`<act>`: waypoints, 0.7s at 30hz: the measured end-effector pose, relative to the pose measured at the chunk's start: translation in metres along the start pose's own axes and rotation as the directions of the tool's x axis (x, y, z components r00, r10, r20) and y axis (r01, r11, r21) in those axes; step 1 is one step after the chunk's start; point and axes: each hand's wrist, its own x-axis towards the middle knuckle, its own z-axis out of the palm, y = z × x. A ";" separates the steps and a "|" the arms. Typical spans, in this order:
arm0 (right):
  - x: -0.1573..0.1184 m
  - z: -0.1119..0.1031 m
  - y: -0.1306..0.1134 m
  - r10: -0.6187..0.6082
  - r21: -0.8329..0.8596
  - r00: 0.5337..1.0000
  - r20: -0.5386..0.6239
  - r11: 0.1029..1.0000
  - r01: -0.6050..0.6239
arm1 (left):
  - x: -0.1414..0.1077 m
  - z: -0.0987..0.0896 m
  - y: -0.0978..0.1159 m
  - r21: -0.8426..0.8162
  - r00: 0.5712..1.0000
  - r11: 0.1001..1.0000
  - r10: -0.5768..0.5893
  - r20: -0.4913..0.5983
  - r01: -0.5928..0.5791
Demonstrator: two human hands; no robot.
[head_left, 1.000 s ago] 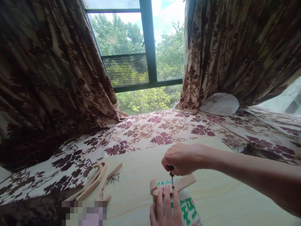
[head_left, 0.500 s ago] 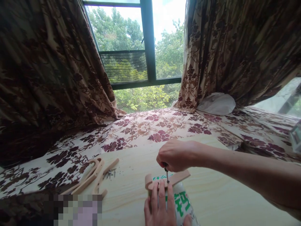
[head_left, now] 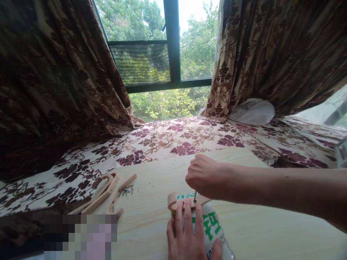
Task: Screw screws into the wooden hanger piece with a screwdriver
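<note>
One large green "钙" marks the package (head_left: 212,227) beneath spread left fingers (head_left: 188,218); right fingers (head_left: 191,177) grip a screwdriver (head_left: 195,196).

A person's right hand (head_left: 203,175) grips a slim metal driver (head_left: 195,196) upright over a curved wooden piece (head_left: 172,200) lying across the far end of a green-lettered packet (head_left: 213,225) on the tabletop (head_left: 262,227), while the left hand (head_left: 187,233) lies flat on the packet, fingertips at the wood. Left of the packet rest wooden parts (head_left: 110,195) and small dark screws (head_left: 128,190); beyond it, floral cloth (head_left: 176,135), 2 curtains (head_left: 73,72) and a window (head_left: 173,68).
</note>
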 end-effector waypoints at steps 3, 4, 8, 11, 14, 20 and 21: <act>0.001 0.011 0.005 -0.001 0.015 1.000 0.019 1.000 0.001 | -0.001 0.000 0.000 0.006 1.000 1.000 0.002 0.026 -0.002; 0.001 0.017 0.010 0.007 0.026 1.000 0.019 1.000 -0.007 | -0.001 0.001 -0.001 0.006 0.999 1.000 0.003 0.032 -0.003; 0.003 0.045 0.035 0.073 0.089 0.997 -0.035 0.994 -0.069 | -0.003 0.002 -0.002 0.017 0.998 1.000 0.020 0.057 -0.021; 0.008 0.066 0.046 0.103 0.163 0.992 -0.070 0.982 -0.090 | -0.004 0.002 -0.003 0.039 0.996 0.999 0.022 0.091 -0.026; 0.016 0.083 0.048 0.093 0.241 0.993 -0.077 0.968 -0.072 | -0.004 0.001 -0.005 0.051 0.994 0.998 0.020 0.104 -0.026; 0.028 0.099 0.048 0.046 0.343 0.995 -0.088 0.939 -0.013 | -0.004 0.004 -0.012 0.073 0.994 0.992 0.100 0.043 -0.103; 0.030 0.101 0.048 0.036 0.353 0.995 -0.091 0.936 -0.001 | -0.004 0.004 -0.012 0.079 0.994 0.991 0.101 0.039 -0.104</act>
